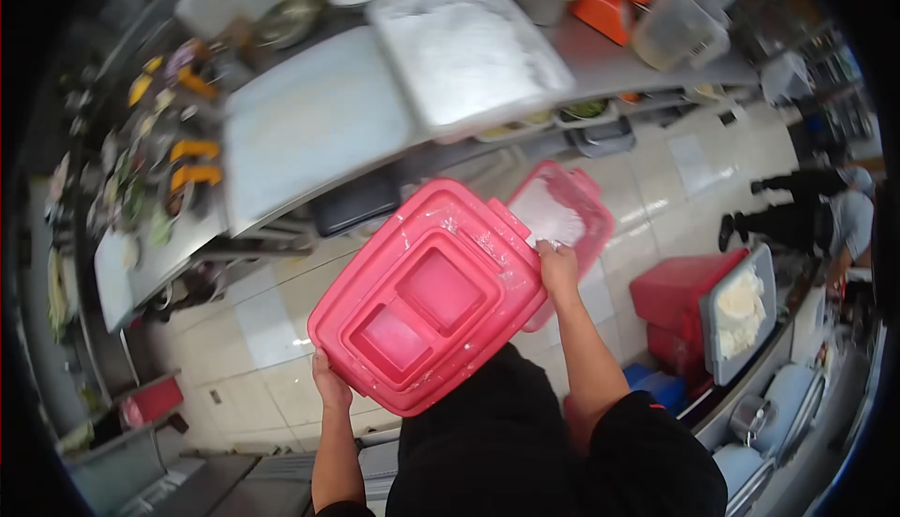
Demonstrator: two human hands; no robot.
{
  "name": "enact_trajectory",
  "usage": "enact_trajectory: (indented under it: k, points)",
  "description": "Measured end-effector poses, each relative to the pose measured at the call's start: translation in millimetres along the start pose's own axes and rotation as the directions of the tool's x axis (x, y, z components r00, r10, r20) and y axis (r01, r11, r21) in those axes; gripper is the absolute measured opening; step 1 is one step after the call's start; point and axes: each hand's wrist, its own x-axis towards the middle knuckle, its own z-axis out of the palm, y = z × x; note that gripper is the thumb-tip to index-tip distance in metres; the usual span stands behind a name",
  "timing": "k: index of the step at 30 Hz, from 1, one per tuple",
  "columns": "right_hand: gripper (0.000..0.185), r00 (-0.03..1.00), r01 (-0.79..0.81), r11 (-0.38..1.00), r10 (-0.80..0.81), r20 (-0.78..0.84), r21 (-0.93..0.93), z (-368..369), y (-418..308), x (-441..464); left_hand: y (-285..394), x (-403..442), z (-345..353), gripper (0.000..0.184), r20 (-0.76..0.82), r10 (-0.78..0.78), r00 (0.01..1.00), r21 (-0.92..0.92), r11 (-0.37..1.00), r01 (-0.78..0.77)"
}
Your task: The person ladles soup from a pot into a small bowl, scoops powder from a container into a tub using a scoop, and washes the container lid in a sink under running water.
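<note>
A pink-red plastic lid (445, 222), with two square recesses in its middle and white powder dusted on it, is held tilted in front of my body. My left hand (330, 381) grips its lower left edge, and my right hand (558, 269) grips its right edge. Partly hidden behind the lid and my right hand, a pink-red bin (591, 203) stands uncovered on the floor. White powder (544, 212) lies inside it.
Ahead, the counter carries a white board (314, 128), a powder-covered tray (469, 48), an orange scale (602, 13) and a clear measuring jug (680, 25). Rightward stand red bins (675, 297) and a grey tray with a pale mass (741, 311). Another person (834, 208) is at far right.
</note>
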Motion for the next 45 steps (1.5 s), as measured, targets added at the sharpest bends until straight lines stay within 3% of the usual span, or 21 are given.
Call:
enact_trajectory:
  k: [3, 6, 7, 10, 12, 13, 16, 19, 21, 22, 24, 25, 27, 29, 31, 35, 36, 37, 41, 43, 45]
  points:
    - [0.027, 0.986, -0.01, 1.0, 0.008, 0.167, 0.011, 80, -38, -74, 61, -14, -123, 0.049, -0.029, 0.035, 0.999, -0.053, 0.998, -0.036]
    - [0.02, 0.938, -0.029, 0.979, -0.044, 0.344, 0.203, 170, -65, -143, 161, -79, -185, 0.051, 0.033, 0.114, 0.993, -0.165, 0.98, -0.107]
    - [0.017, 0.894, 0.029, 0.967, -0.138, 0.426, 0.251, 201, -71, -161, 178, -96, -213, 0.051, -0.027, 0.166, 0.986, -0.185, 0.968, -0.169]
    - [0.016, 0.816, -0.094, 0.942, -0.112, 0.568, 0.321, 283, -145, -243, 206, -134, -313, 0.051, -0.144, 0.247, 0.958, -0.479, 0.83, -0.286]
    - [0.016, 0.747, -0.148, 0.944, -0.088, 0.659, 0.294, 331, -186, -289, 220, -163, -350, 0.068, -0.215, 0.339, 0.916, -0.475, 0.783, -0.402]
    - [0.016, 0.709, -0.148, 0.951, -0.09, 0.7, 0.272, 358, -204, -306, 231, -181, -365, 0.062, -0.239, 0.311, 0.92, -0.532, 0.75, -0.393]
    - [0.016, 0.581, -0.143, 0.949, -0.15, 0.8, 0.282, 439, -266, -360, 263, -202, -401, 0.056, -0.325, 0.386, 0.863, -0.506, 0.7, -0.504]
    - [0.017, 0.468, -0.154, 0.951, -0.168, 0.868, 0.267, 517, -314, -409, 304, -205, -430, 0.065, -0.39, 0.488, 0.781, -0.465, 0.628, -0.624]
    - [0.016, 0.394, -0.261, 0.94, -0.104, 0.913, 0.22, 575, -335, -437, 328, -207, -454, 0.076, -0.451, 0.513, 0.73, -0.412, 0.606, -0.68]
    - [0.008, 0.254, -0.342, 0.916, -0.125, 0.959, 0.21, 612, -336, -443, 335, -212, -469, 0.076, -0.474, 0.529, 0.703, -0.375, 0.601, -0.706]
    - [0.007, 0.192, -0.369, 0.925, -0.019, 0.981, 0.091, 676, -354, -480, 359, -216, -485, 0.075, -0.507, 0.586, 0.632, -0.292, 0.574, -0.765]
    - [0.013, 0.128, -0.342, 0.936, -0.035, 0.991, 0.077, 712, -359, -499, 362, -216, -496, 0.075, -0.529, 0.591, 0.609, -0.274, 0.56, -0.781]
    - [0.016, 0.009, -0.317, 0.948, 0.021, 1.0, -0.017, 773, -376, -548, 367, -224, -521, 0.074, -0.715, 0.52, 0.467, -0.255, 0.428, -0.867]
    - [0.025, -0.143, -0.225, 0.968, 0.084, 0.986, -0.115, 839, -392, -595, 404, -223, -520, 0.065, -0.785, 0.525, 0.328, -0.13, 0.379, -0.916]
    - [0.025, -0.174, -0.176, 0.973, 0.119, 0.977, -0.15, 882, -415, -654, 419, -221, -543, 0.058, -0.857, 0.445, 0.261, -0.151, 0.266, -0.952]
    - [0.022, -0.333, -0.074, 0.993, 0.063, 0.941, -0.093, 991, -430, -741, 464, -197, -597, 0.059, -0.903, 0.416, 0.105, -0.021, 0.201, -0.979]
    - [0.022, -0.337, -0.045, 0.994, 0.075, 0.939, -0.096, 1010, -430, -753, 469, -194, -619, 0.06, -0.917, 0.393, 0.06, 0.019, 0.194, -0.981]
    - [0.022, -0.346, -0.021, 0.997, 0.064, 0.936, -0.076, 1033, -439, -769, 482, -186, -644, 0.061, -0.893, 0.441, 0.088, -0.016, 0.165, -0.986]
    - [0.024, -0.192, 0.09, 0.995, 0.064, 0.979, -0.047, 1103, -456, -783, 565, -147, -742, 0.06, -0.867, 0.497, 0.04, 0.01, 0.099, -0.995]
    - [0.026, -0.231, 0.062, 0.998, 0.036, 0.972, -0.023, 1143, -459, -770, 601, -127, -796, 0.059, -0.864, 0.501, 0.04, -0.008, 0.065, -0.998]
    - [0.031, -0.136, 0.157, 0.987, 0.004, 0.991, 0.018, 1161, -475, -761, 638, -107, -847, 0.059, -0.859, 0.511, 0.021, 0.019, 0.072, -0.997]
